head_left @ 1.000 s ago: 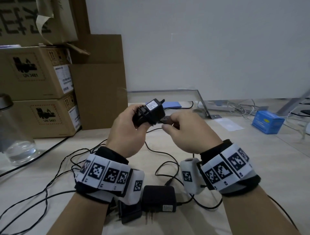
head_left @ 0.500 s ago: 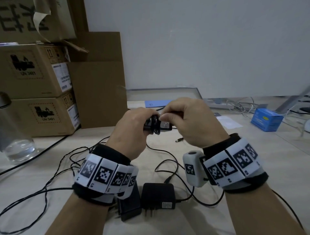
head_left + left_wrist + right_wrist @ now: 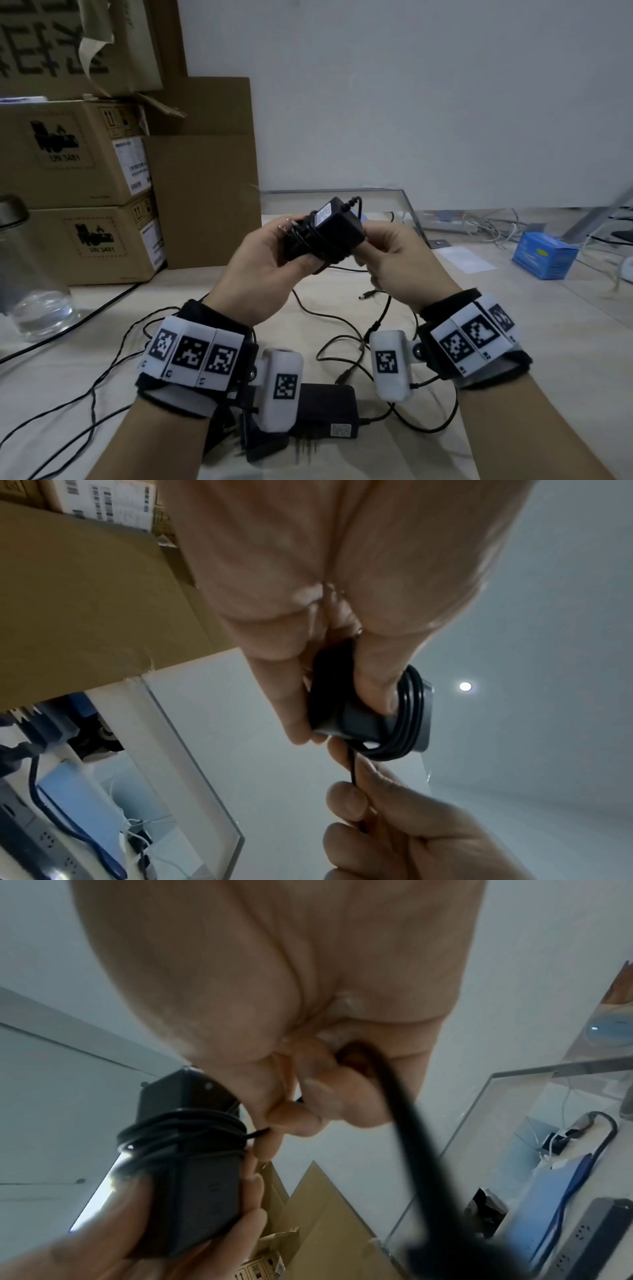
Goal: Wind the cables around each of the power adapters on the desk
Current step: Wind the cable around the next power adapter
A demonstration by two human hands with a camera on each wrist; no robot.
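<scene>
our left hand (image 3: pixel 263 270) grips the power adapter (image 3: pixel 325 233) above the tabletop (image 3: pixel 548 342), long axis pointing away – our right hand (image 3: pixel 397 263), just beside it on the right, pinches the cable (image 3: pixel 352 772), which leaves the coils toward it, so we judge the next wrap crosses that axis.

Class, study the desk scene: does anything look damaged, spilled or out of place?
Nothing looks damaged or spilled. The only untidy part is the loose black cables sprawled across the desk beside the unwound adapters, while the held adapter is partly wound.
</scene>
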